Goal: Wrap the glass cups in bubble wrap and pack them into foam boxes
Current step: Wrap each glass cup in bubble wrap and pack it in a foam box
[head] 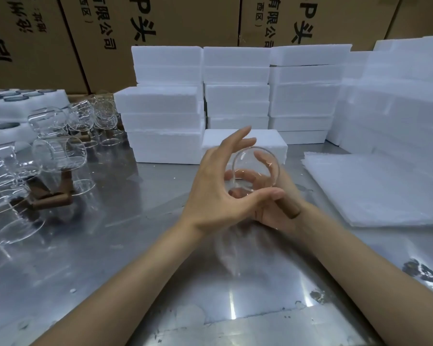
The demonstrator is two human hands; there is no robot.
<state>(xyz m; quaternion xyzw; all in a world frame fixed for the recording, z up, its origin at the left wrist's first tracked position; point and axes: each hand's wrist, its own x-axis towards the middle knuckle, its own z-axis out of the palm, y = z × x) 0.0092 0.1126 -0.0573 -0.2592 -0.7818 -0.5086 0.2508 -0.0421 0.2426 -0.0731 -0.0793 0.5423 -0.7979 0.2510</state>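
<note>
Clear glass cup with brown wooden handle (pixel 254 171), mouth facing the camera, cradled in right hand (pixel 273 211); left hand (pixel 215 193) steadies it, thumb touching, fingers spread

Lighting: bright, even, from overhead as I read it. Glare: white streaks on the metal table (pixel 135 245), strongest near the bottom edge. Shadows: soft, faint under the forearms. Foam boxes (pixel 235 78) nearly blown out, little surface detail. Distortion: wide-angle bowing at left and right edges. Focus: slight softness throughout; glass cups (pixel 58 156) at left smeared.
</note>
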